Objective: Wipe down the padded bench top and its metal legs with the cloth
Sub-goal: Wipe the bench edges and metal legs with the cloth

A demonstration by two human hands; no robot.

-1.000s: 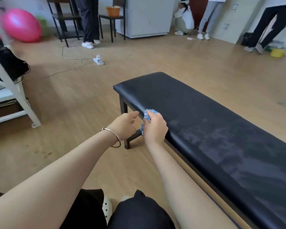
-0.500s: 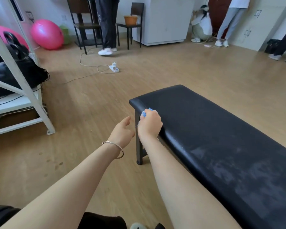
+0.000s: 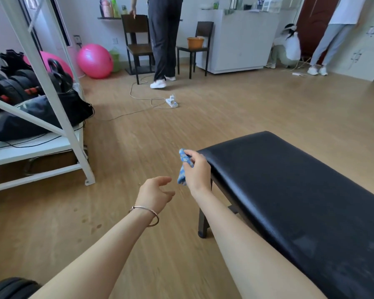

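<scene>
Bench [image 3: 289, 180] corner: right hand [image 3: 198, 171] grips cloth [image 3: 183, 167].

A single wide-angle view from the person's head looks forward and down along both forearms. The near end of the black bench [image 3: 289, 190] fills the lower right, close to the lens, while the wooden floor [image 3: 225, 108] runs away toward the far wall.

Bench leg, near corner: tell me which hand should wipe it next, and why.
Right. The right hand already grips the blue cloth at the bench top's end, directly above the metal leg. The left hand is open, empty and farther away.
</scene>
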